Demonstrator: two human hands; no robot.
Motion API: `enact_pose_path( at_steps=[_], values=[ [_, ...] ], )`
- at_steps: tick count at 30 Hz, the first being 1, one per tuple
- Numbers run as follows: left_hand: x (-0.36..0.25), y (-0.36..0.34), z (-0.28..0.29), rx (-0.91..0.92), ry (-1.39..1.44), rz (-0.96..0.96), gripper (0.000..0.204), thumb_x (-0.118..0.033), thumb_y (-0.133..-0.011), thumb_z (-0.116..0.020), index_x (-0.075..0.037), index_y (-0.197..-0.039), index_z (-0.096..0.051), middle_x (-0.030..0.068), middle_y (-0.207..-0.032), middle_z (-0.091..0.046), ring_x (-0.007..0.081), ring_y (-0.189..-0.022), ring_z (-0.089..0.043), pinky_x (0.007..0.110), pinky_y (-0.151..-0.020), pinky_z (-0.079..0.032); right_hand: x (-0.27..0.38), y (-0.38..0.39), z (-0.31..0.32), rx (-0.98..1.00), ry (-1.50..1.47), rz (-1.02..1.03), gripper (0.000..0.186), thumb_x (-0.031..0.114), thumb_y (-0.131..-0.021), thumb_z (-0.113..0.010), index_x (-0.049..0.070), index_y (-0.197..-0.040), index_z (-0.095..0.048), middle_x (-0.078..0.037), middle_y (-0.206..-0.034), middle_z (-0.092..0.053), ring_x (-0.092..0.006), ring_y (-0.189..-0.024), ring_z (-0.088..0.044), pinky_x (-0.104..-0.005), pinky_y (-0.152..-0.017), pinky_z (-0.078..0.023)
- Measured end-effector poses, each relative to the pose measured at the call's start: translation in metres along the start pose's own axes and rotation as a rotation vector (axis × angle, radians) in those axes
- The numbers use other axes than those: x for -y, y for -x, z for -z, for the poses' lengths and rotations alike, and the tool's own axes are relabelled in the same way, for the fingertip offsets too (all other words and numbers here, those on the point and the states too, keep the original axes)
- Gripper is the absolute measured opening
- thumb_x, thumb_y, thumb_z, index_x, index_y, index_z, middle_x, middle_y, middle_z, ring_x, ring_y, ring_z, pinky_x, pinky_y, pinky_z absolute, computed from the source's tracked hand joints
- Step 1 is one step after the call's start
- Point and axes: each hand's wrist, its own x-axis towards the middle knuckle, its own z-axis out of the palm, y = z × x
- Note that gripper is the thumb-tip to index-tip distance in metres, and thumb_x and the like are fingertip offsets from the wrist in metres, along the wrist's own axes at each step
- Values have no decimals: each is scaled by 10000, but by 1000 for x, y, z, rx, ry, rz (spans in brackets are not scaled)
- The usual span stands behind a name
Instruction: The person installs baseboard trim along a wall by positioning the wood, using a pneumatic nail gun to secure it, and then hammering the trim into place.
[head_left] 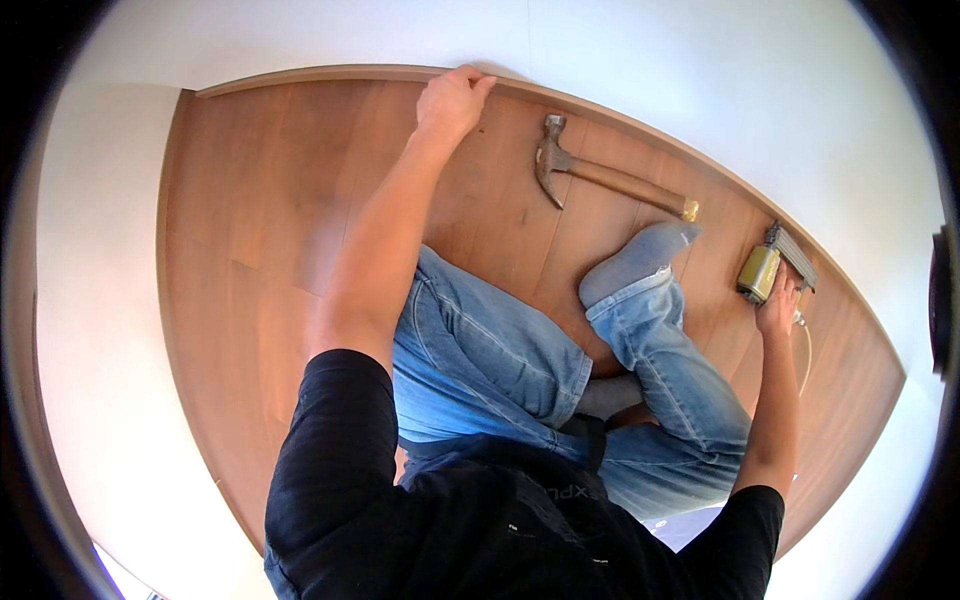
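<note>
Along the foot of the far wall runs a narrow wooden baseboard [335, 73]. My left hand [453, 102] is at its upper edge, fingers bent and closed against the strip. Off to the right, a nail gun with a yellowish-green body [762, 272] and a grey magazine lies on the floor beside the wall. My right hand [777, 305] grips it, the fingers partly hidden by the tool. Between my hands rests a claw hammer [610, 178], its metal head toward the left and its wooden handle slanting down to the right.
A thin pale air hose [808, 350] trails from the nail gun. My legs in jeans [500, 340] are crossed on the wooden floor [300, 190], one grey-socked foot [640, 262] close to the hammer's handle end. White walls [640, 50] bound the floor ahead and at both sides.
</note>
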Motion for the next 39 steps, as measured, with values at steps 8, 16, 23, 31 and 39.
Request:
enact_pose_path(
  at_steps=[8, 16, 23, 31, 39],
  values=[
    [11, -16, -44, 430, 953, 421, 465, -493, -997, -660, -51, -1142, -677, 56, -1121, -741, 168, -987, -719, 306, -823, -571, 7, -1, 3, 65, -18, -19, 954, 14, -805, -725, 147, -1618, -243, -254, -1441, -487, -479, -1319, -477, -535, -1104, -420],
    [-3, -21, -39, 476, 1065, 530, 439, -390, -1030, -642, -51, -1305, -593, 91, -1343, -651, 248, -1155, -676, 399, -979, -529, -21, -9, -2, 83, -3, 135, 961, -89, -803, -651, 41, -1623, -166, -276, -1513, -420, -499, -1359, -423, -542, -1133, -393],
    [-1, -15, -51, 399, 1124, 536, 494, -421, -1025, -642, -6, -1284, -581, 137, -1336, -661, 262, -1159, -681, 394, -945, -540, -34, -20, 1, 173, -16, 302, 1034, -62, -788, -688, -10, -1618, -75, -296, -1590, -334, -486, -1454, -337, -505, -1182, -364],
    [4, -8, -58, 378, 1192, 427, 408, -375, -1061, -585, 4, -1211, -601, 145, -1277, -687, 278, -1137, -695, 400, -911, -575, -24, -31, 39, 408, 141, 354, 1053, 81, -816, -716, -24, -1616, -40, -328, -1408, -517, -483, -1272, -525, -506, -1065, -447],
    [1, -16, -47, 537, 1149, 366, 464, -379, -1123, -411, 11, -1293, -595, 156, -1350, -655, 282, -1229, -651, 414, -1032, -533, 83, 55, 150, 317, -104, 271, 894, 102, -905, -659, 11, -1617, -127, -311, -1064, -677, -540, -946, -636, -522, -840, -527]
  ],
)
